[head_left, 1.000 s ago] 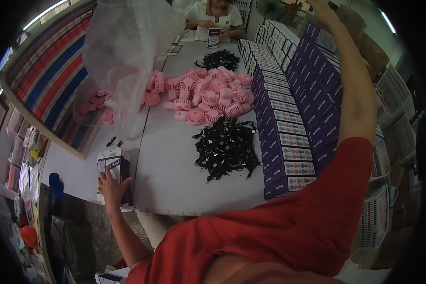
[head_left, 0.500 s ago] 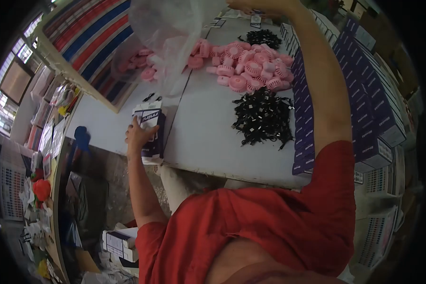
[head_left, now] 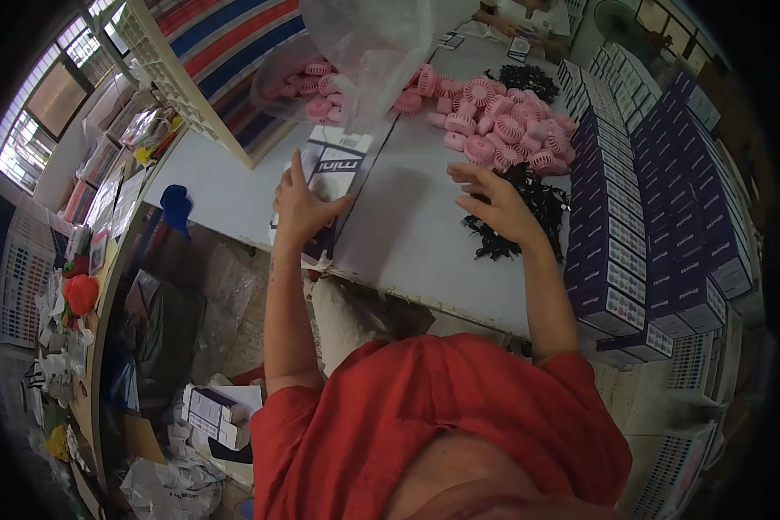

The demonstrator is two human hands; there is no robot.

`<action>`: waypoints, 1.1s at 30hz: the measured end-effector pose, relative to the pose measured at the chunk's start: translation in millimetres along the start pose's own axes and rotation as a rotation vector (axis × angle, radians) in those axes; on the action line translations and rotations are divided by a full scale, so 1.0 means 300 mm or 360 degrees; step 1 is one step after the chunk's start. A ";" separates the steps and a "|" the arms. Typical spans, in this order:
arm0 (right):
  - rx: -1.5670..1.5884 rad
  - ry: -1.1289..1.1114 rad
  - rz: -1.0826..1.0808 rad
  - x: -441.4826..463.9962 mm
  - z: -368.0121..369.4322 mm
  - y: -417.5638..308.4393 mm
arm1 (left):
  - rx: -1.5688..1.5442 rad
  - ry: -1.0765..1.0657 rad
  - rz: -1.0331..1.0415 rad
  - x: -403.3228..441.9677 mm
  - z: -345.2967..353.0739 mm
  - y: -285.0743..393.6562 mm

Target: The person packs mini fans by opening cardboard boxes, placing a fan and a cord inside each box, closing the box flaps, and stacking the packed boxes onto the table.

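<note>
My left hand [head_left: 303, 208] lies on a white and purple "mini" box [head_left: 336, 160] at the near edge of the table, thumb and fingers spread. Whether more boxes are stacked beneath it, I cannot tell. My right hand [head_left: 501, 206] is over the table with its fingers stretched out and nothing in them. Just under and beside it is a heap of black cables [head_left: 542, 198]. Beyond that lies a pile of pink handheld fans [head_left: 507, 126]. A clear plastic bag [head_left: 368, 61] with more pink fans near it stands behind the box.
Rows of purple boxes [head_left: 611, 225] line the table's right side. A striped panel in a pale frame [head_left: 195, 108] rises at the left. A second cable heap [head_left: 529, 82] and another person's hands [head_left: 498, 24] are at the far end. An opened carton [head_left: 212, 412] sits low at left.
My right hand has come back from the far end of the table to above the near cables. My left hand stays at the box, its fingers spread. The view has shifted.
</note>
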State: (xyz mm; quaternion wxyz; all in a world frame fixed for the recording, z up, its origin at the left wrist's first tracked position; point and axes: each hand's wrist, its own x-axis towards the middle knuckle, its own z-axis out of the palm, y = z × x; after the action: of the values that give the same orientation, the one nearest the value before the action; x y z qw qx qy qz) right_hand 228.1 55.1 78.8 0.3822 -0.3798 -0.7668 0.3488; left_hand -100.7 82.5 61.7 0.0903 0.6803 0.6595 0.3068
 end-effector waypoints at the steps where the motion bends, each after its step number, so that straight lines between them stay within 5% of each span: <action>1: 0.0222 0.0069 0.0063 -0.021 0.030 0.026 | -0.0235 0.0005 0.0095 -0.020 -0.005 0.061; 5: 0.0577 0.0338 0.0105 -0.027 0.163 0.015 | -0.0910 0.0119 0.0372 -0.105 0.123 0.229; 8: 0.1053 0.0452 -0.0059 -0.012 0.218 -0.023 | -0.1495 -0.0012 0.0018 -0.170 0.207 0.297; 12: 0.1021 0.0886 -0.0133 -0.022 0.259 -0.018 | -0.1375 -0.0122 0.0033 -0.228 0.275 0.300; 15: 0.1188 0.1013 -0.0070 -0.055 0.278 -0.009 | -0.1076 -0.0070 0.0413 -0.254 0.286 0.335; 17: 0.1320 0.1006 -0.0035 -0.086 0.295 -0.008 | -0.1927 -0.0064 0.0314 -0.295 0.276 0.377; 29: 0.0893 0.0824 -0.0234 -0.179 0.309 -0.029 | -0.1926 0.0053 0.0164 -0.367 0.264 0.408; 31: 0.0768 0.0830 0.0223 -0.185 0.317 0.002 | -0.1898 -0.0044 -0.0011 -0.360 0.291 0.379; 33: 0.0783 0.0950 0.0142 -0.165 0.326 0.000 | -0.1865 -0.0131 -0.0177 -0.339 0.307 0.372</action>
State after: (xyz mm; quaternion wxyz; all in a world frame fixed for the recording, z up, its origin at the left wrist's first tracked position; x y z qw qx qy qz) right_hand 165.6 -10.9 17.4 0.6527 -0.3945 -0.4981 0.4126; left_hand 48.6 -1.2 17.1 0.4926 0.4928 0.4108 0.5881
